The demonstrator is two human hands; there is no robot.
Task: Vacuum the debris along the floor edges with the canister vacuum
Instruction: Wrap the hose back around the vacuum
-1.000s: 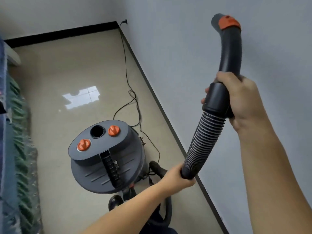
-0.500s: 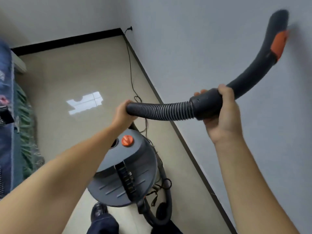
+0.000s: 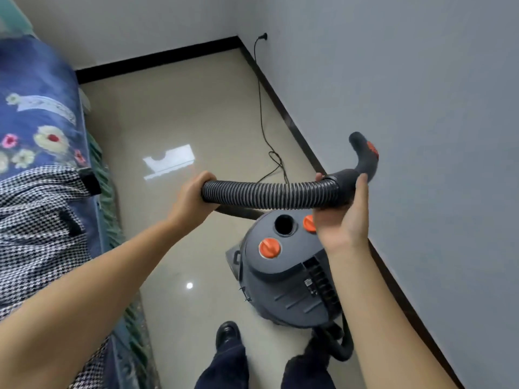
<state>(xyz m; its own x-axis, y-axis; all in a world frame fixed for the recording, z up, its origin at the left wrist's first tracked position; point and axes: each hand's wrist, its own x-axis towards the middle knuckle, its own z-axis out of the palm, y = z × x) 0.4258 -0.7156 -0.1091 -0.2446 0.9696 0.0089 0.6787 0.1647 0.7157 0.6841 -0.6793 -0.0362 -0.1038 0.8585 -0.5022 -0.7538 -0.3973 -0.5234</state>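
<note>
Both hands hold the vacuum hose level above the canister.
The left hand curls round the ribbed hose; the right hand clasps its curved handle. The grey canister vacuum stands beneath, beside the black skirting; its cord runs to the far corner.

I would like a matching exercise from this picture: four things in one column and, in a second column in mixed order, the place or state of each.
Things
1. left hand
2. right hand
3. power cord
4. vacuum canister

Places or states
A. stands on the floor, below the hose
B. holds the smooth dark grip at the hose's end
C. runs along the floor from a wall socket
D. grips the ribbed hose

Pairs: 1-D, 2-B, 3-C, 4-A
</note>
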